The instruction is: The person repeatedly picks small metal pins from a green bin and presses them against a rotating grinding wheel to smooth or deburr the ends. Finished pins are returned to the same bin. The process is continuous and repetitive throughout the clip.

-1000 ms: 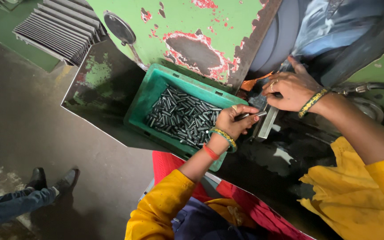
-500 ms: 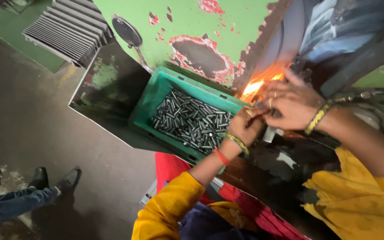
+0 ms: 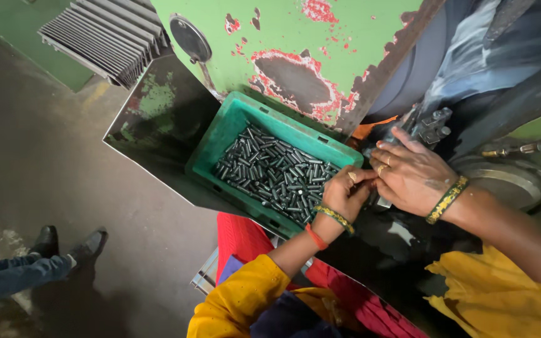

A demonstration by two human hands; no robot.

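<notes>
Now my left hand [image 3: 344, 194] and right hand [image 3: 411, 175] press together, fingers curled, beside the green crate [image 3: 233, 125] of metal pins [image 3: 277, 178]. Whether either pinches a pin I cannot tell.

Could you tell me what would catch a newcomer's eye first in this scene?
Probably the green crate at centre, full of small dark metal pins. Just right of it, the left hand and right hand meet at the machine. Behind stands a green panel with flaking paint.
</notes>
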